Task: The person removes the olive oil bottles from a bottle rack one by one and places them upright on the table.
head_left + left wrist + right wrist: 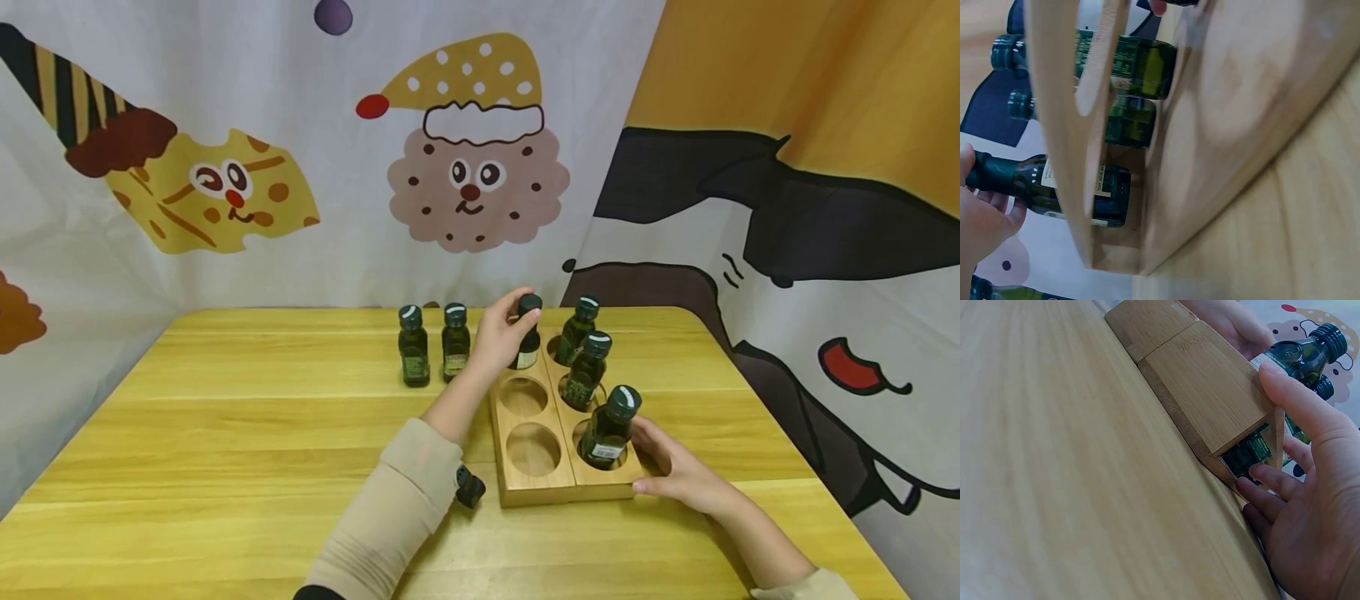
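Observation:
A wooden bottle rack (536,495) with two rows of round holes stands on the table. My left hand (497,335) grips a dark green bottle (528,359) by its cap and neck. In the left wrist view that bottle (1035,181) has its lower end inside the far hole of the left row. Three green bottles, the nearest one (609,429) among them, sit in the right row. My right hand (686,477) holds the rack's near right corner; in the right wrist view its thumb (1294,394) lies at the top edge and its fingers at the open side.
Two more green bottles, a left one (413,350) and a right one (455,343), stand upright on the table left of the rack. Behind the wooden table (247,433) hangs a cartoon-printed cloth (315,275). A small black device (469,487) is at my left wrist.

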`<state>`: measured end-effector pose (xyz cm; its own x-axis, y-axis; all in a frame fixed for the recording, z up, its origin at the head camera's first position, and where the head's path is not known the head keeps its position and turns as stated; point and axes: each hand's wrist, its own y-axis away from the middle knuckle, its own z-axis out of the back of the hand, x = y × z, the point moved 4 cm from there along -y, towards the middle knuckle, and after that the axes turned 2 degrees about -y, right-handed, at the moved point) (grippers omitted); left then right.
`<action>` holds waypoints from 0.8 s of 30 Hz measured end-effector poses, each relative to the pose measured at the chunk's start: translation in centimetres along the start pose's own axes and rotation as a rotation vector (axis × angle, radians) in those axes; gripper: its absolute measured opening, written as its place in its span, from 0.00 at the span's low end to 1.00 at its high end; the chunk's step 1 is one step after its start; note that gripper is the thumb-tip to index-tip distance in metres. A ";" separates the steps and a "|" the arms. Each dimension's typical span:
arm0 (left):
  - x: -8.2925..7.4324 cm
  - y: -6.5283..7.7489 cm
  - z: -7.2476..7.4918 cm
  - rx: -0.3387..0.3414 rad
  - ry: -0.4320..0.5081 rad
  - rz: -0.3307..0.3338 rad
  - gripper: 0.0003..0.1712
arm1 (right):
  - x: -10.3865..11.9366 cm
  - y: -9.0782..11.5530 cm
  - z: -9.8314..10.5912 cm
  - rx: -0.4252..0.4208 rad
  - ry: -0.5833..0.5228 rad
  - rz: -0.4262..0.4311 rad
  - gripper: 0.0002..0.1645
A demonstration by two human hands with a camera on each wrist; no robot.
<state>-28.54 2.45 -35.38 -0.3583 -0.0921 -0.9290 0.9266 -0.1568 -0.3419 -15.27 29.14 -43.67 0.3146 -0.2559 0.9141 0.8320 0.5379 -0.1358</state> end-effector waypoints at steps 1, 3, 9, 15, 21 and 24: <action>-0.2 0.0 0.0 0.001 0.004 -0.009 0.23 | 0.0 0.0 0.0 0.001 0.000 -0.001 0.51; -0.7 0.0 0.1 0.002 0.011 -0.027 0.23 | -0.1 0.0 0.0 0.005 0.002 0.000 0.50; -1.9 0.0 0.4 0.018 0.003 -0.034 0.23 | -0.2 0.0 0.0 0.002 -0.006 -0.001 0.50; -2.9 -0.1 0.8 0.027 0.015 -0.041 0.23 | -0.3 -0.1 0.1 -0.005 -0.004 -0.002 0.50; -4.3 0.2 1.2 0.041 0.032 -0.083 0.23 | -0.2 0.0 0.1 -0.004 -0.008 -0.008 0.50; -4.9 0.6 1.4 0.043 0.026 -0.093 0.22 | -0.1 0.0 0.0 0.003 -0.007 -0.007 0.51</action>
<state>-26.42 1.39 -30.76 -0.4386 -0.0496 -0.8973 0.8836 -0.2056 -0.4206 -15.34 29.19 -43.79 0.3059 -0.2543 0.9175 0.8327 0.5387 -0.1283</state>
